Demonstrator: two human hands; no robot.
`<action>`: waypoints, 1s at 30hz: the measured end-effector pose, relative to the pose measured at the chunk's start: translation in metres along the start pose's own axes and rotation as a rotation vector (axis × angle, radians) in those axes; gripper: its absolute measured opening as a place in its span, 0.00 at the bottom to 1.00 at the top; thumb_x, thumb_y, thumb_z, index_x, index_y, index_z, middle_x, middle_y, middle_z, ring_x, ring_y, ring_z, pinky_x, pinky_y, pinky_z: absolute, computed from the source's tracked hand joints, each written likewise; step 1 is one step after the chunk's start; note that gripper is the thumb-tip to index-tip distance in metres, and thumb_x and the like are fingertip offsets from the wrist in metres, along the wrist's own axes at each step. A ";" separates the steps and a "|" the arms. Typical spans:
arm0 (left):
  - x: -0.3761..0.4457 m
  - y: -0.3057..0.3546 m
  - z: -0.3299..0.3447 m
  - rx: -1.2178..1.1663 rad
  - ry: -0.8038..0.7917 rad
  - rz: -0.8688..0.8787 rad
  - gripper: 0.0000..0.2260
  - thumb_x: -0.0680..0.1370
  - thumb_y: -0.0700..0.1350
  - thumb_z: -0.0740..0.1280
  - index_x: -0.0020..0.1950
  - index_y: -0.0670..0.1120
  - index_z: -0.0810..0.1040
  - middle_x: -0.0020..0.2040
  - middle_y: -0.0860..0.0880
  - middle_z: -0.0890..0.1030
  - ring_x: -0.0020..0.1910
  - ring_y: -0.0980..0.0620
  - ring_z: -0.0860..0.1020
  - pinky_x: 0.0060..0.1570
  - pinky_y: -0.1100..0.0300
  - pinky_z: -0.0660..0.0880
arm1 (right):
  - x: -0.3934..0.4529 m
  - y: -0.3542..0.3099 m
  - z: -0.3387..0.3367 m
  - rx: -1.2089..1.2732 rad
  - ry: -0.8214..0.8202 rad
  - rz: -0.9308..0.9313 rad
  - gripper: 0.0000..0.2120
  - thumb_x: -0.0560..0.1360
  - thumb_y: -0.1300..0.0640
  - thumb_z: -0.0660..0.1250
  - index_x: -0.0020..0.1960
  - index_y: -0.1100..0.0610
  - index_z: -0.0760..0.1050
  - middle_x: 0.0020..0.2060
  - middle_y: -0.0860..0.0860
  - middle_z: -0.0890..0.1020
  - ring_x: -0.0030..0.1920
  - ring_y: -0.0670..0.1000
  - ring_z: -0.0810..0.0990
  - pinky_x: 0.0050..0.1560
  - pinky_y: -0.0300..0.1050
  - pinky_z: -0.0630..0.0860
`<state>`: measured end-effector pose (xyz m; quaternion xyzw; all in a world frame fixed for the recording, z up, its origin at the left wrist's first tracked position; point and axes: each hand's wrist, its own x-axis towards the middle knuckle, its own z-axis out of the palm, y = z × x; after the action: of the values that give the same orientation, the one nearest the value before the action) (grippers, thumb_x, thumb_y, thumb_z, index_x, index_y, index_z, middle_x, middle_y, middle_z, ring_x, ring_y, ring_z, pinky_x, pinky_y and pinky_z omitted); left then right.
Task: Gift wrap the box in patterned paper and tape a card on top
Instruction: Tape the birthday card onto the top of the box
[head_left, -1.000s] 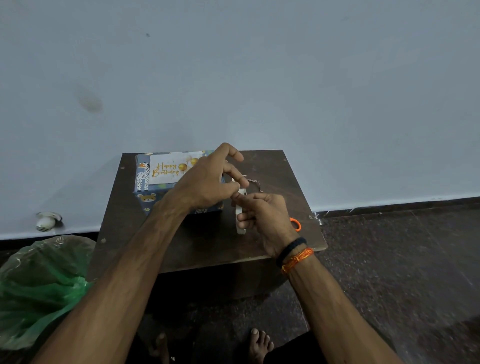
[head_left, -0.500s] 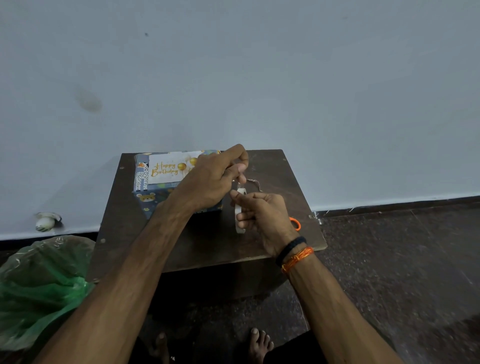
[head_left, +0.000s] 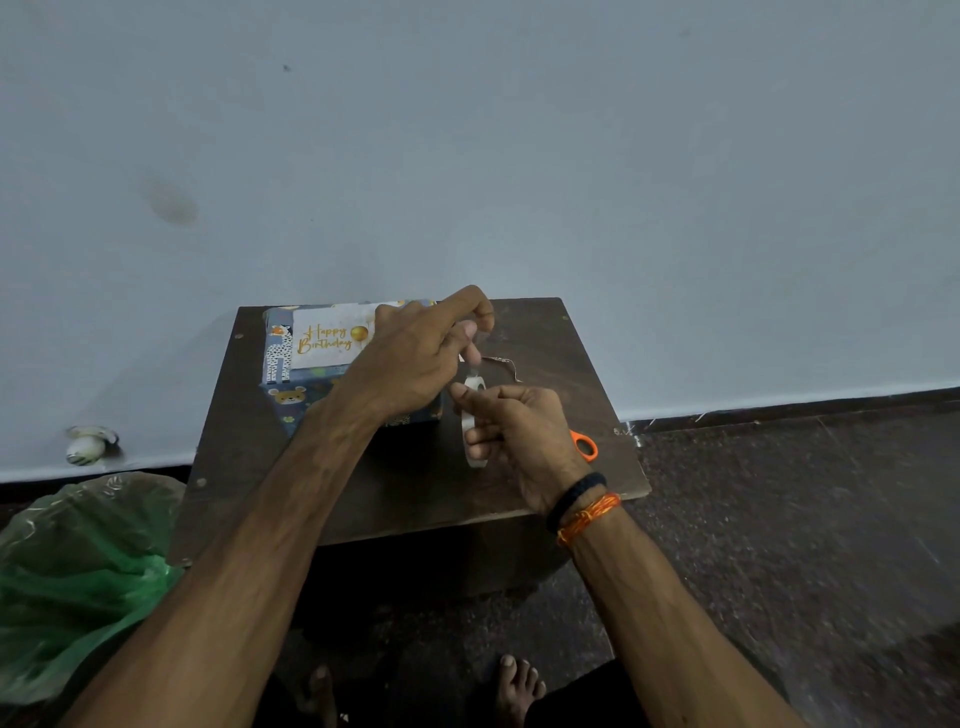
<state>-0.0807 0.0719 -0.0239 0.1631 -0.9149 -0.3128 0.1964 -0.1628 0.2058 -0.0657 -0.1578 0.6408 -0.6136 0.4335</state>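
Since a second ago, the left hand (head_left: 415, 358) has drawn up and away from the tape roll (head_left: 474, 421), stretching a clear strip between the two hands. Its thumb and finger pinch the free end of that strip, while the right hand (head_left: 524, 431) holds the roll upright, fingers curled through and around it, just above the table (head_left: 415, 493). The hands sit close together but no longer touch.

To do this well, I judge the strip should stay taut and untwisted, pulled only long enough to bridge a card edge, with the roll held steady so the tape does not fold back on itself. The scissors (head_left: 584, 446), whose orange handle shows behind the right wrist, lie near for the cut.

Left of the hands, the wrapped box (head_left: 291, 395) stands on the table's far left part, and the birthday card (head_left: 327, 338) lies flat on top. Whether any tape already holds the card cannot be told.
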 end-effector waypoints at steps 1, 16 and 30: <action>0.000 0.002 -0.003 -0.016 -0.020 -0.022 0.13 0.84 0.38 0.57 0.54 0.57 0.72 0.41 0.56 0.84 0.43 0.63 0.78 0.60 0.47 0.66 | -0.001 -0.001 0.000 0.010 0.004 -0.001 0.12 0.76 0.57 0.75 0.48 0.67 0.81 0.29 0.53 0.79 0.28 0.48 0.77 0.30 0.40 0.77; -0.007 0.004 -0.012 -0.178 -0.116 -0.119 0.19 0.74 0.37 0.67 0.57 0.59 0.74 0.42 0.60 0.86 0.49 0.64 0.81 0.54 0.60 0.70 | 0.000 -0.001 0.000 0.071 0.026 0.025 0.19 0.76 0.57 0.75 0.56 0.73 0.79 0.33 0.56 0.79 0.28 0.46 0.77 0.29 0.37 0.77; -0.008 0.000 -0.011 -0.152 -0.115 -0.099 0.23 0.72 0.39 0.74 0.61 0.59 0.73 0.44 0.61 0.86 0.50 0.60 0.82 0.65 0.45 0.72 | -0.014 -0.019 -0.010 0.142 0.031 0.168 0.10 0.78 0.65 0.67 0.57 0.68 0.79 0.41 0.60 0.86 0.38 0.54 0.86 0.39 0.43 0.84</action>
<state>-0.0684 0.0701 -0.0179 0.1747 -0.8889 -0.3997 0.1399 -0.1688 0.2186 -0.0448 -0.0630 0.6134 -0.6213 0.4835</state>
